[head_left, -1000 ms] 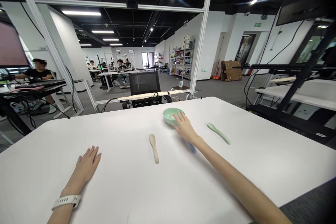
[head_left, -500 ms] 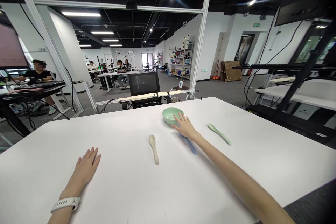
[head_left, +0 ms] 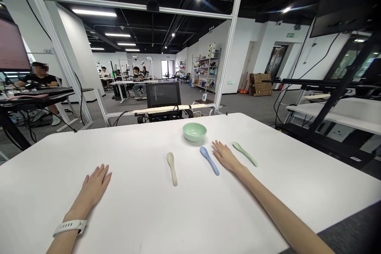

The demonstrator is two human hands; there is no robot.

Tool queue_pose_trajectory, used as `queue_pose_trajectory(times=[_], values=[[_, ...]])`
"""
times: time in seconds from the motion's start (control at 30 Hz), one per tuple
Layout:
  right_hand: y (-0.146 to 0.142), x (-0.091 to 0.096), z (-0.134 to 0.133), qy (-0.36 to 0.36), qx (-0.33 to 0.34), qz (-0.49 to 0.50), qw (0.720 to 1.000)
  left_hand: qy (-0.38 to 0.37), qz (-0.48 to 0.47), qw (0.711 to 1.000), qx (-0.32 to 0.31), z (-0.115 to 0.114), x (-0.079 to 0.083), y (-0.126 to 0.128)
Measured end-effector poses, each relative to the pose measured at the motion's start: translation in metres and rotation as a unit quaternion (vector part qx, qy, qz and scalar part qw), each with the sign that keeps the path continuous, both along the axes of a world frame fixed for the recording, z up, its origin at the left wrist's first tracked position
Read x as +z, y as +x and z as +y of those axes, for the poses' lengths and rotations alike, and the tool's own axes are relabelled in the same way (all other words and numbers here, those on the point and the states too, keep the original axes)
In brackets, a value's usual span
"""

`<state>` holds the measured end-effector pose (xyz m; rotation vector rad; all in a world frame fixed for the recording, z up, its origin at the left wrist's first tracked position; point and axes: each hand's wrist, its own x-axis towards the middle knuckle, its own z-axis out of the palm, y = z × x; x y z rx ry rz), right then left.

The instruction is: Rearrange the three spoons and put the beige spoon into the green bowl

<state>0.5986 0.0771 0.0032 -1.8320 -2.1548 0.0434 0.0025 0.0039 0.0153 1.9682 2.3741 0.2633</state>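
My right hand [head_left: 226, 156] is open, palm down with fingers stretched out, between a blue spoon [head_left: 210, 161] on its left and a green spoon [head_left: 245, 154] on its right. It holds nothing. Behind the blue spoon stands a light green bowl [head_left: 194, 132], upright; no contents show inside. A beige spoon [head_left: 172, 169] lies left of the blue one, its handle toward me. At the left of the table my left hand [head_left: 95, 185] lies open and flat, holding nothing, with a white band on the wrist. The beige spoon is the thing nearest to it.
A white table [head_left: 143, 214] carries all these things. Along its far side stands a metal frame [head_left: 228, 53] with a wooden strip, and a black chair [head_left: 163, 97] behind it. A person [head_left: 41, 77] sits at a desk on the left. Shelves [head_left: 206, 69] stand further back.
My right hand has moved from the bowl's front right side to the right and toward me, uncovering the blue spoon and the bowl's rim. My left hand stays in place; the view shifts slightly.
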Motion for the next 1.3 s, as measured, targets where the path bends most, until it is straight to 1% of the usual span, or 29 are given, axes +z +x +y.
queue_pose_trajectory(times=[0.07,0.13,0.3,0.47,0.57,0.63,0.73,0.8,0.83,0.87,0.93,1.0,1.1,1.2,1.3], values=[[0.0,-0.006,-0.005,-0.026,-0.014,0.0,1.0,0.008,-0.005,1.0,-0.002,-0.001,-0.001,0.0],[-0.002,-0.006,-0.007,-0.04,-0.02,0.0,0.999,0.012,-0.009,1.0,-0.004,-0.002,-0.002,-0.001],[-0.005,0.0,-0.009,-0.049,-0.018,0.005,0.999,0.018,-0.005,1.0,-0.004,-0.001,-0.003,-0.004],[-0.005,0.0,-0.009,-0.049,-0.023,0.011,0.998,0.018,0.0,1.0,-0.004,0.001,-0.005,-0.006],[-0.007,0.007,-0.012,-0.037,-0.028,0.013,0.999,0.028,-0.001,1.0,-0.011,0.002,-0.007,-0.007],[-0.014,0.018,-0.015,-0.004,-0.037,0.019,0.999,0.037,-0.003,0.999,-0.012,0.003,-0.008,-0.008],[-0.04,0.042,-0.025,0.064,-0.028,0.063,0.996,0.042,-0.007,0.999,-0.011,0.004,-0.01,-0.008],[-0.069,0.059,-0.035,0.077,0.004,0.116,0.99,0.04,-0.007,0.999,-0.012,0.005,-0.01,-0.008],[-0.087,0.066,-0.041,0.066,0.023,0.144,0.987,0.04,-0.007,0.999,-0.012,0.005,-0.01,-0.008],[-0.105,0.072,-0.048,0.036,0.04,0.171,0.984,0.04,-0.007,0.999,-0.012,0.005,-0.01,-0.008],[-0.144,0.08,-0.062,-0.027,0.05,0.193,0.979,0.039,-0.006,0.999,-0.012,0.005,-0.01,-0.008],[-0.179,0.082,-0.076,-0.085,0.061,0.175,0.979,0.036,-0.005,0.999,-0.014,0.004,-0.009,-0.007],[-0.216,0.077,-0.089,-0.112,0.077,0.112,0.984,0.027,-0.004,0.999,-0.016,0.004,-0.007,-0.007],[-0.233,0.066,-0.092,-0.112,0.078,0.056,0.989,0.02,-0.002,1.0,-0.017,0.003,-0.005,-0.006],[-0.232,0.057,-0.086,-0.115,0.079,0.049,0.989,0.018,-0.001,1.0,-0.016,0.004,-0.005,-0.006]])
